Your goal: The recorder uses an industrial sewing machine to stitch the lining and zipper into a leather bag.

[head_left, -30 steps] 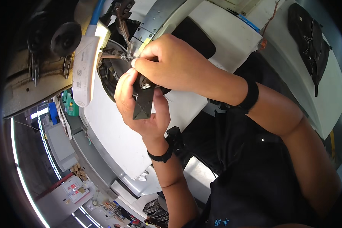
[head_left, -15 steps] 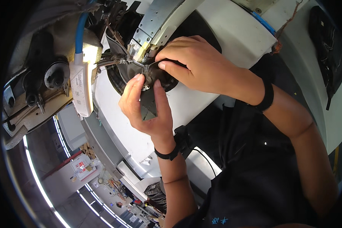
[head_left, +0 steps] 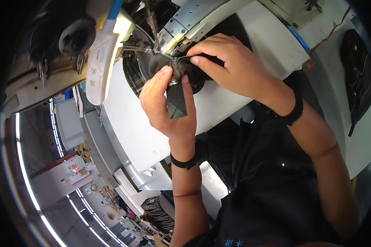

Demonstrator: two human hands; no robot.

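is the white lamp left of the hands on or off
On: the white lamp glows brightly along its right edge.

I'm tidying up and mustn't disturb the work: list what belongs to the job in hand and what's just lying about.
Job in hand:
zipper, pinched in the right grip
dark strip, along the left grip
lit lamp, beside the work

Apparently lying about:
black cloth item, far right
plaid fabric, lower edge
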